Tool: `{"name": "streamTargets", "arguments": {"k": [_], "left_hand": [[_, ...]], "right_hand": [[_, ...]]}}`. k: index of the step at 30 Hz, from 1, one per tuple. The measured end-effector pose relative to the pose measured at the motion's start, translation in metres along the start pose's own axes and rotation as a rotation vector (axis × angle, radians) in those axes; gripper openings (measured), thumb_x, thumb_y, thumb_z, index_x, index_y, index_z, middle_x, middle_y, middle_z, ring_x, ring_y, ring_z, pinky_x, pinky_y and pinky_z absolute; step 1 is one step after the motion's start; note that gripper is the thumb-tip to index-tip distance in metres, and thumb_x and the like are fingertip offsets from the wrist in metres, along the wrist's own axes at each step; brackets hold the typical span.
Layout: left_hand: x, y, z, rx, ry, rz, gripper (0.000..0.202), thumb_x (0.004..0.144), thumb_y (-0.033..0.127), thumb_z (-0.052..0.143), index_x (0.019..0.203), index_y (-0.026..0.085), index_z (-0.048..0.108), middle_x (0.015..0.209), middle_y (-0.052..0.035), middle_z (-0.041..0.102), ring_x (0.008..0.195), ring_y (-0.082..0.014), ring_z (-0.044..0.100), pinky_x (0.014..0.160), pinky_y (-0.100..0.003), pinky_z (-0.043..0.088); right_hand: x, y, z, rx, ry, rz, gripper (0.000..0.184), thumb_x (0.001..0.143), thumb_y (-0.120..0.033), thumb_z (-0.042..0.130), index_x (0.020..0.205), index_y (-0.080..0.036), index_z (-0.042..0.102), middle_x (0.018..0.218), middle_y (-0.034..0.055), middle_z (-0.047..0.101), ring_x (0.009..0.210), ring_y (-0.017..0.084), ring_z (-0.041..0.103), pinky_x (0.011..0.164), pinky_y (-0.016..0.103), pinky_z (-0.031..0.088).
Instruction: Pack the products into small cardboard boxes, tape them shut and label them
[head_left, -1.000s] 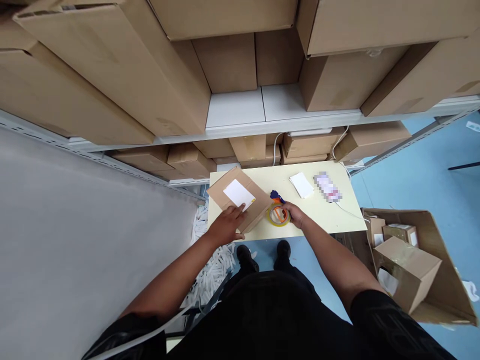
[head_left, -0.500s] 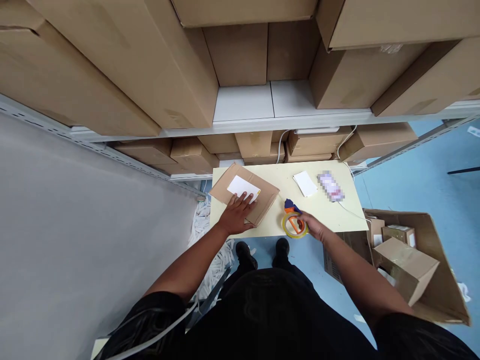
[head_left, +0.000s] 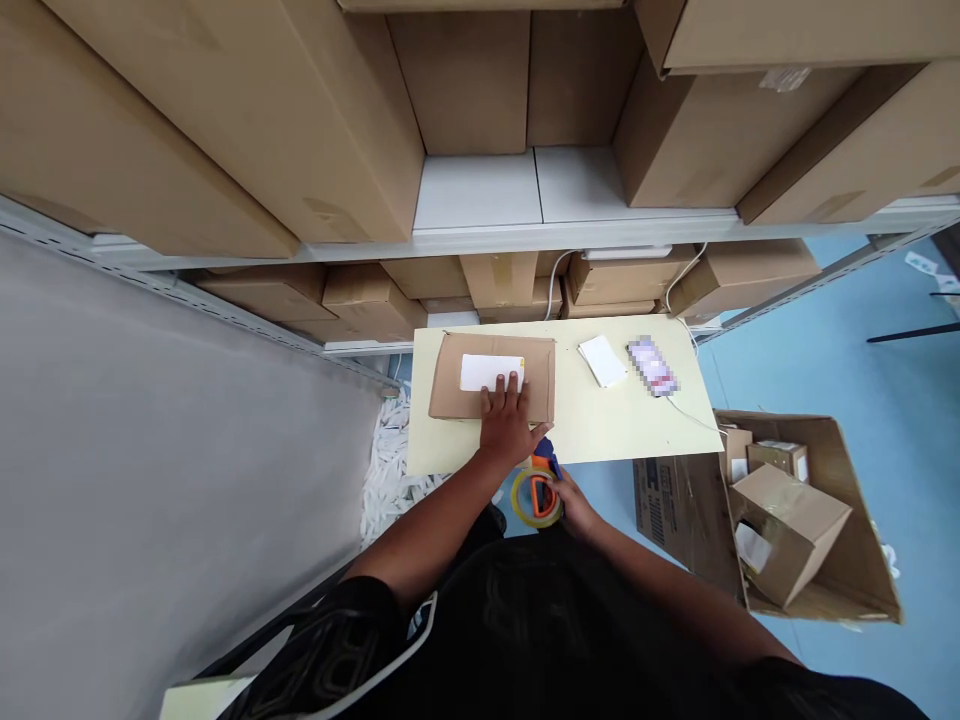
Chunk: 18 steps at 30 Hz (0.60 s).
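Observation:
A flat brown cardboard parcel point(head_left: 450, 388) with a white label point(head_left: 484, 368) lies square on the left part of a small pale yellow table point(head_left: 600, 425). My left hand point(head_left: 508, 418) rests flat on it, fingers spread over the label's near edge. My right hand point(head_left: 576, 506) grips an orange and blue tape dispenser point(head_left: 537, 491) with a yellowish roll, held just off the table's near edge, close to the parcel's near right corner.
A white card point(head_left: 602, 360) and a blurred phone point(head_left: 651, 366) with a cable lie on the table's right side. Shelves stacked with cardboard boxes point(head_left: 247, 130) rise behind. An open carton point(head_left: 795, 510) of small boxes stands on the blue floor at right; white paper scraps point(head_left: 390, 470) lie at left.
The parcel has been turned from a skewed angle to lie square with the table. My right hand pulled the tape dispenser back off the table towards me, and my left hand shifted right.

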<state>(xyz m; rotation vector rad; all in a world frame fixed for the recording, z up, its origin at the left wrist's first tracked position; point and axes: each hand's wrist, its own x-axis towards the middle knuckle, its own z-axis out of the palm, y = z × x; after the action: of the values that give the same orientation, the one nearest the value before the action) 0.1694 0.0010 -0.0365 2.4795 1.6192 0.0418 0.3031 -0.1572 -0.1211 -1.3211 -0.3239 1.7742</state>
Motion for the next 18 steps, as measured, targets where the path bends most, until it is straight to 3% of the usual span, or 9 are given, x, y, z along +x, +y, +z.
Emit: {"name": "streamTargets", "arguments": {"k": [4,6,8,9,11,13,15,18], "left_hand": [[-0.006,0.009,-0.011,0.0,-0.087,0.036,0.09,0.094,0.063,0.051,0.162,0.01,0.027,0.171,-0.0194,0.016,0.157,-0.0427,0.01,0.123,-0.061,0.015],[-0.014,-0.008,-0.023,-0.016,-0.154,0.122,0.087,0.094,0.061,0.053,0.162,0.013,0.028,0.17,-0.0178,0.022,0.156,-0.0407,0.017,0.121,-0.056,0.025],[-0.023,-0.039,-0.037,-0.046,-0.214,0.255,0.087,0.091,0.059,0.059,0.163,0.019,0.03,0.167,-0.0145,0.03,0.154,-0.0371,0.026,0.121,-0.052,0.028],[-0.027,-0.057,-0.043,-0.054,-0.231,0.32,0.091,0.088,0.06,0.064,0.163,0.021,0.03,0.166,-0.0131,0.034,0.154,-0.0359,0.027,0.122,-0.051,0.026],[-0.036,-0.09,-0.051,-0.023,-0.239,0.409,0.105,0.077,0.067,0.073,0.163,0.025,0.03,0.169,-0.0126,0.026,0.157,-0.0379,0.018,0.125,-0.055,0.015],[-0.041,-0.111,-0.051,0.023,-0.235,0.42,0.118,0.068,0.073,0.078,0.163,0.024,0.028,0.171,-0.0142,0.021,0.158,-0.0408,0.01,0.125,-0.061,0.006],[-0.044,-0.116,-0.045,0.052,-0.209,0.383,0.122,0.066,0.076,0.077,0.163,0.023,0.028,0.171,-0.0161,0.019,0.158,-0.0428,0.006,0.124,-0.064,0.002],[-0.043,-0.106,-0.035,0.057,-0.141,0.276,0.114,0.072,0.076,0.072,0.163,0.022,0.029,0.17,-0.0164,0.02,0.158,-0.0435,0.005,0.123,-0.067,-0.002]], "right_hand": [[0.027,-0.036,0.017,-0.023,0.078,-0.043,0.055,0.075,-0.045,0.069,0.126,-0.026,0.061,0.111,0.003,0.075,0.103,0.027,0.07,0.088,0.037,0.055],[0.044,-0.058,0.016,-0.056,0.142,-0.04,0.054,0.074,-0.046,0.067,0.124,-0.026,0.06,0.108,0.0024,0.075,0.098,0.025,0.071,0.081,0.034,0.056],[0.063,-0.082,0.009,-0.122,0.174,-0.023,0.054,0.071,-0.047,0.066,0.121,-0.025,0.061,0.104,0.0021,0.075,0.092,0.024,0.07,0.073,0.03,0.055],[0.072,-0.094,0.005,-0.162,0.165,-0.006,0.053,0.069,-0.046,0.067,0.118,-0.025,0.061,0.101,0.002,0.075,0.09,0.023,0.07,0.07,0.029,0.054],[0.092,-0.118,-0.002,-0.238,0.107,0.036,0.05,0.067,-0.042,0.068,0.113,-0.024,0.064,0.094,0.0013,0.075,0.083,0.021,0.068,0.066,0.026,0.051],[0.111,-0.138,-0.002,-0.322,0.04,0.105,0.043,0.066,-0.039,0.069,0.106,-0.024,0.065,0.086,-0.0002,0.073,0.075,0.018,0.065,0.062,0.025,0.048],[0.128,-0.155,0.002,-0.391,0.006,0.168,0.034,0.067,-0.037,0.069,0.097,-0.022,0.066,0.078,-0.0003,0.07,0.068,0.016,0.061,0.059,0.025,0.046],[0.142,-0.171,0.007,-0.426,0.0,0.198,0.028,0.067,-0.035,0.07,0.091,-0.02,0.066,0.073,0.0014,0.069,0.065,0.016,0.059,0.058,0.025,0.045]]}}
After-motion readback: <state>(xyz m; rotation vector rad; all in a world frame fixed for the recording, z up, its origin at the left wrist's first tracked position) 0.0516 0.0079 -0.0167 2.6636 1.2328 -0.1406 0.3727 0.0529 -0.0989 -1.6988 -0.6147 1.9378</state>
